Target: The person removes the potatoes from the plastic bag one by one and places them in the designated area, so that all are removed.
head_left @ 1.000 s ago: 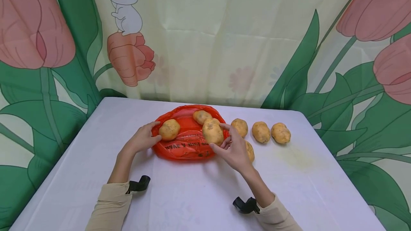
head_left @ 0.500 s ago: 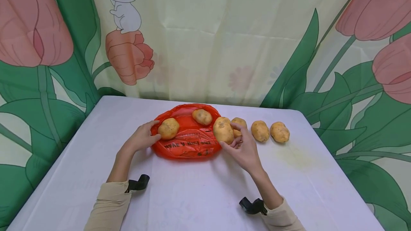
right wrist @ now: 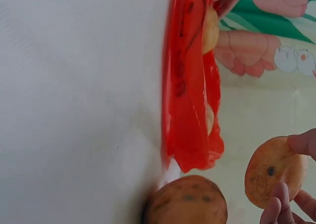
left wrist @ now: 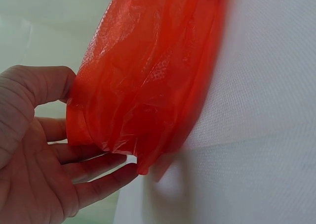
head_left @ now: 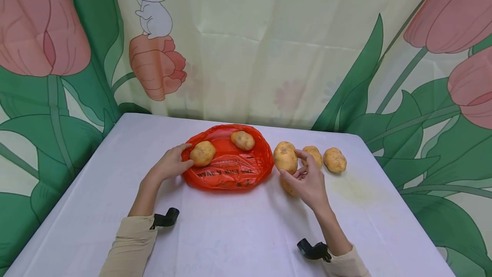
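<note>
A red plastic bag [head_left: 230, 178] with dark printing lies spread on the table, its mouth facing up. Two potatoes show in it, a left potato [head_left: 202, 154] and a back potato [head_left: 242, 140]. My left hand [head_left: 171, 163] holds the bag's left edge; in the left wrist view the thumb and fingers bracket the red film [left wrist: 143, 80]. To the right of the bag, my right hand [head_left: 307, 178] pinches a potato [head_left: 285, 157] between thumb and fingers, raised above the table. Below that hand another potato [head_left: 288, 188] is partly covered.
Two more potatoes, one near [head_left: 313, 156] and one farther right [head_left: 335, 160], lie on the white cloth [head_left: 226, 234]. A printed curtain [head_left: 246, 67] hangs behind the table's far edge. Both wrists carry a black camera mount [head_left: 315, 250].
My right hand has moved right with its potato, from over the bag to beside it, overlapping a potato on the table. The left hand stays at the bag's edge.
</note>
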Action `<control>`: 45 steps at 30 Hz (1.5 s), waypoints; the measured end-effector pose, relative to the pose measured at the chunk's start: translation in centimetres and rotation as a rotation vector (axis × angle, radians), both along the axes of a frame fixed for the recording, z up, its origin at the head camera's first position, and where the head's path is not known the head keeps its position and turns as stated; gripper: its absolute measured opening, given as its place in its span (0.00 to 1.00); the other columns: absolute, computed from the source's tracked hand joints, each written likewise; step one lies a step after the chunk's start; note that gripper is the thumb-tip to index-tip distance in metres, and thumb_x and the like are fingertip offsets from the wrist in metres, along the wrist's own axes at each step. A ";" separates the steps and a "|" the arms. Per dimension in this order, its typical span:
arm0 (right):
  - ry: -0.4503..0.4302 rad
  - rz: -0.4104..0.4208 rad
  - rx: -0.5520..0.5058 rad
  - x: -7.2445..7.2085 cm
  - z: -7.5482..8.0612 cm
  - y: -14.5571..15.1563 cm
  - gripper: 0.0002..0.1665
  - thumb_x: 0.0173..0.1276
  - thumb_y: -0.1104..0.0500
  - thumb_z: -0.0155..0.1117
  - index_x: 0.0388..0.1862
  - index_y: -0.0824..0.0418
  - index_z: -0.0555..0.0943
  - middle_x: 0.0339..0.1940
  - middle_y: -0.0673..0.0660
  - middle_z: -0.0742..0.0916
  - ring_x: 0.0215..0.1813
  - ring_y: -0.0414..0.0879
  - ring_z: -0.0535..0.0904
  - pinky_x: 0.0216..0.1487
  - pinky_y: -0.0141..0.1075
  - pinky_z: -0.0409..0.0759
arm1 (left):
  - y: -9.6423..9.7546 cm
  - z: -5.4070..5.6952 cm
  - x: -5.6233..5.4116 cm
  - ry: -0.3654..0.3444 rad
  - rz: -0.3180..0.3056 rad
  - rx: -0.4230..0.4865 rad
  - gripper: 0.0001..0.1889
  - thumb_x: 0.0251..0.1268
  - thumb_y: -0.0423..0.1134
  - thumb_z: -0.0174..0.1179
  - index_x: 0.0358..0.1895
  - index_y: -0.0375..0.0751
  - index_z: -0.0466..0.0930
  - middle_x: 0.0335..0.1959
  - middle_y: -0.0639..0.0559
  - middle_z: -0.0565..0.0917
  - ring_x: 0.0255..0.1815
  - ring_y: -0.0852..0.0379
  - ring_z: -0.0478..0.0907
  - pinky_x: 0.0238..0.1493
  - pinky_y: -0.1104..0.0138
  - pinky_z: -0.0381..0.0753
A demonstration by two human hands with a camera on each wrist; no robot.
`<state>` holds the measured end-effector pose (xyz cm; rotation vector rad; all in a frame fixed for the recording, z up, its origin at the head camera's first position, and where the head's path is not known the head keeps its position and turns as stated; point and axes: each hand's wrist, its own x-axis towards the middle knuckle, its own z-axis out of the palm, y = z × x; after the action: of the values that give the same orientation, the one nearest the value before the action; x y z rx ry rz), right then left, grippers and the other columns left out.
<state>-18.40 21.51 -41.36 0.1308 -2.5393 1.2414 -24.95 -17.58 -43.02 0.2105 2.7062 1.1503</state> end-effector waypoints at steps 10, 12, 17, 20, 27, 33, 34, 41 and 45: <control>-0.013 -0.071 0.032 0.4 -0.7 2.1 0.42 0.60 0.54 0.80 0.70 0.58 0.71 0.37 0.59 0.82 0.32 0.44 0.77 0.30 0.29 0.77 | 0.0 -0.3 -0.2 0.004 -0.004 -0.003 0.34 0.71 0.38 0.57 0.76 0.27 0.60 0.75 0.27 0.65 0.71 0.34 0.66 0.71 0.40 0.68; -0.020 -0.089 0.037 0.5 -0.8 2.5 0.42 0.60 0.54 0.80 0.70 0.57 0.71 0.35 0.59 0.82 0.32 0.44 0.77 0.31 0.29 0.77 | 0.0 -0.4 -0.2 0.004 -0.004 -0.002 0.34 0.71 0.38 0.57 0.76 0.27 0.60 0.75 0.27 0.65 0.71 0.34 0.66 0.71 0.41 0.68; -0.036 -0.132 0.049 0.7 -0.8 3.4 0.43 0.60 0.53 0.80 0.71 0.57 0.70 0.38 0.59 0.83 0.32 0.43 0.78 0.32 0.28 0.77 | 0.0 -0.3 -0.2 0.005 -0.004 -0.006 0.34 0.71 0.38 0.56 0.76 0.27 0.60 0.75 0.27 0.65 0.70 0.34 0.66 0.71 0.40 0.68; -0.046 -0.147 0.057 0.8 -0.8 3.9 0.44 0.60 0.53 0.79 0.72 0.58 0.70 0.50 0.59 0.83 0.33 0.42 0.77 0.33 0.28 0.77 | 0.0 -0.2 -0.1 0.002 -0.003 -0.006 0.34 0.71 0.38 0.56 0.76 0.27 0.60 0.75 0.27 0.65 0.71 0.34 0.65 0.71 0.40 0.68; -0.060 -0.167 0.053 1.2 -0.9 5.2 0.44 0.60 0.53 0.79 0.73 0.59 0.70 0.67 0.57 0.79 0.33 0.38 0.77 0.33 0.25 0.75 | 0.0 -0.2 -0.2 -0.001 -0.005 -0.005 0.34 0.71 0.38 0.57 0.76 0.27 0.60 0.74 0.27 0.65 0.66 0.36 0.68 0.70 0.42 0.70; -0.084 -0.189 0.093 1.6 -1.1 6.3 0.44 0.61 0.52 0.79 0.73 0.60 0.69 0.53 0.58 0.82 0.32 0.39 0.76 0.32 0.28 0.74 | 0.0 -0.1 -0.3 -0.005 -0.007 0.000 0.34 0.71 0.38 0.57 0.76 0.27 0.60 0.74 0.27 0.66 0.62 0.38 0.69 0.69 0.43 0.72; -0.094 -0.190 0.101 1.6 -1.1 6.4 0.44 0.62 0.52 0.78 0.73 0.60 0.69 0.51 0.59 0.81 0.32 0.40 0.76 0.32 0.28 0.74 | 0.0 -0.1 -0.3 -0.001 -0.008 0.000 0.34 0.71 0.38 0.57 0.76 0.27 0.60 0.74 0.27 0.66 0.62 0.38 0.69 0.69 0.43 0.72; -0.147 -0.179 0.139 1.9 -1.3 7.4 0.43 0.63 0.52 0.77 0.73 0.62 0.68 0.66 0.64 0.77 0.32 0.43 0.76 0.32 0.29 0.74 | 0.0 -0.2 -0.3 0.011 -0.011 -0.001 0.34 0.71 0.38 0.56 0.76 0.27 0.59 0.74 0.27 0.65 0.66 0.36 0.68 0.71 0.42 0.69; -0.169 -0.168 0.158 2.1 -1.5 7.9 0.44 0.64 0.52 0.76 0.72 0.63 0.67 0.66 0.66 0.77 0.33 0.44 0.75 0.32 0.29 0.74 | 0.0 -0.2 -0.3 0.006 -0.010 0.000 0.34 0.71 0.38 0.56 0.76 0.27 0.59 0.74 0.27 0.66 0.63 0.37 0.69 0.70 0.42 0.71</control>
<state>-16.31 29.40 -42.81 -0.1572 -2.7265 1.0270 -25.21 -17.62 -43.25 0.2278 2.7074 1.1495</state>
